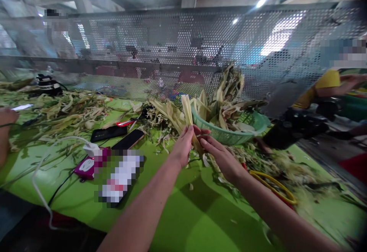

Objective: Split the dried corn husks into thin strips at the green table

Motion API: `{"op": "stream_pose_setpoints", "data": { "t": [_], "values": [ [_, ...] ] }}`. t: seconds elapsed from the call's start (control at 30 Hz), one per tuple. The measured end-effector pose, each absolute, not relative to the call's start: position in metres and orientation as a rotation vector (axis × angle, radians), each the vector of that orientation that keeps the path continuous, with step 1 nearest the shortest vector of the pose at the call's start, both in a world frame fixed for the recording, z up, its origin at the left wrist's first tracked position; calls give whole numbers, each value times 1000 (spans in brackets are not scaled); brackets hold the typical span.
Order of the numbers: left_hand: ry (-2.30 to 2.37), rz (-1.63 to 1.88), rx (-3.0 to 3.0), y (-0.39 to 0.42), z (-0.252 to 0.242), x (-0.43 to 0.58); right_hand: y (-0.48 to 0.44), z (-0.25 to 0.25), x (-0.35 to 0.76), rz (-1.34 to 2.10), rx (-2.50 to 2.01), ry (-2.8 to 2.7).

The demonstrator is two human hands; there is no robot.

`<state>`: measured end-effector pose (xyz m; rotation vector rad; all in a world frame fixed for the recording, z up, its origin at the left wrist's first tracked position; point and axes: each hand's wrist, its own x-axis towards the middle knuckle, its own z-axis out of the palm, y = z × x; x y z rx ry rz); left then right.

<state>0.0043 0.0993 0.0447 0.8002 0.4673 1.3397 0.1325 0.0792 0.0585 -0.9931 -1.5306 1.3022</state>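
Pale corn husk (187, 110), mid-frame
I see the left hand (183, 147) pinching it, the right hand (222, 156) gripping lower — green basket (226, 135) just beyond, right of centre.

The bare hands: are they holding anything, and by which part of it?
A pale husk: the left hand pinches it around its middle. The right hand is at its lower part; whether it grips too is unclear.

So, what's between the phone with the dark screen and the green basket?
In the head view, dry husk scraps lie between the phone and the green basket; the left hand shows there too, holding a pale husk.
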Motion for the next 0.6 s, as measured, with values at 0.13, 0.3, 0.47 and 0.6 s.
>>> {"op": "stream_pose_setpoints", "data": {
  "t": [0.13, 0.3, 0.47, 0.6],
  "values": [
    [504, 1289, 827, 97, 43, 7, 83, 46, 132, 1513, -979, -1488],
    [515, 1231, 856, 98, 38, 15, 90, 44, 134, 1362, -987, -1435],
    [556, 1233, 900, 95, 32, 25, 98, 38, 138, 1112, -996, -1511],
    [528, 1255, 874, 96, 33, 22, 100, 32, 142, 984, -1089, -1680]
  ]
}}
